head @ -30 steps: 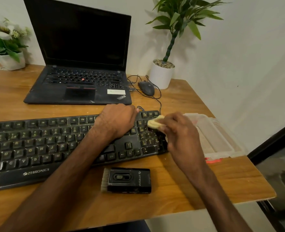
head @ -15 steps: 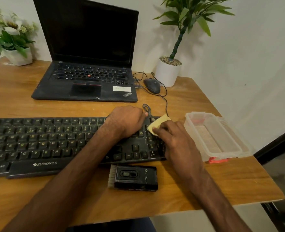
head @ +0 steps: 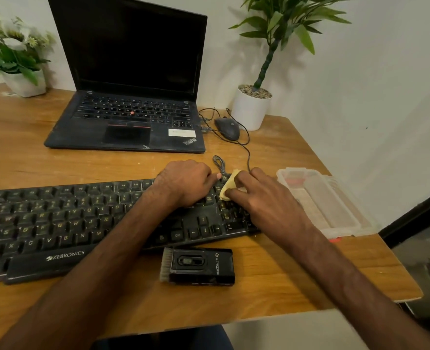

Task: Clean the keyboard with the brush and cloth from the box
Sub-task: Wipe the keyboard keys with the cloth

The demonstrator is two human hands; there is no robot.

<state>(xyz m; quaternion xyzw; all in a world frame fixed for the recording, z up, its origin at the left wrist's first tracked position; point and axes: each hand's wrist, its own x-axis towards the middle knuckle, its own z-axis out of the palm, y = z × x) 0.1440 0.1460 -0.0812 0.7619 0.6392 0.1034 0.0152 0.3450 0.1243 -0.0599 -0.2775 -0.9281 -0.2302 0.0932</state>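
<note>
Pale yellow and folded into a small wad, the cloth (head: 227, 188) sits on the upper right corner of the keyboard (head: 57, 223), pressed down under the fingers of the right hand (head: 267, 200), which curl over it and hold it against the keys. The keyboard is black, dusty, with yellowish letters and a ZEBRONICS mark on its front edge; it lies across the wooden table (head: 272, 294). The left hand (head: 183, 183) rests on the keys just beside the cloth, fingers bent in a loose fist with nothing in its grasp, the thumb tip almost touching the cloth. In front of the keyboard lies the brush (head: 197, 266), a flat black block with pale bristles at its left end, apart from both hands. The clear plastic box (head: 335, 210) stands open just right of the keyboard. Behind are a laptop (head: 128, 97), a mouse (head: 227, 127) and two potted plants.
</note>
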